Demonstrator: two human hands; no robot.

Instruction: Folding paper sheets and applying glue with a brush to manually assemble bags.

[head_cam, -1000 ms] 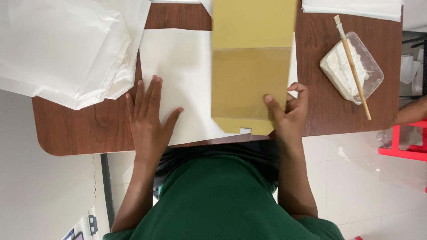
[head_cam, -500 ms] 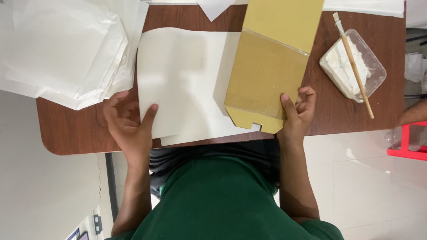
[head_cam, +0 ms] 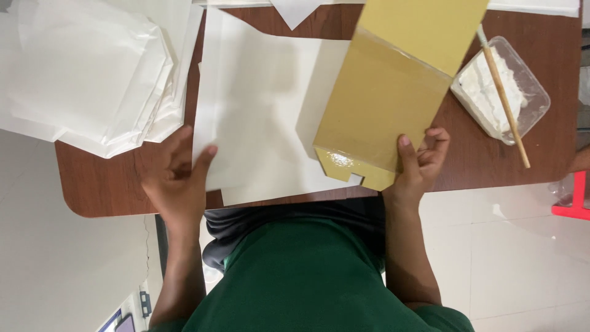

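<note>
Since the earlier frame, the yellow-brown paper envelope has swung further clockwise, and the left hand has slid toward the near edge of the white paper sheet.

Right hand grasps the envelope at its near corner, thumb on top, fingers curled behind. Left hand is released, fingers loosely spread, fingertips touching the sheet's left edge and holding nothing.

The envelope lies directly ahead of the right hand, long axis running away and tilted rightward; the right hand is the nearer. Its glossy flap sits just left of that hand.

Right of the right hand stands a clear plastic tub of white paste with a wooden stick across it. Beyond the left hand lies a stack of white paper bags.

Surface: brown wooden table. Floor: pale tiles.
</note>
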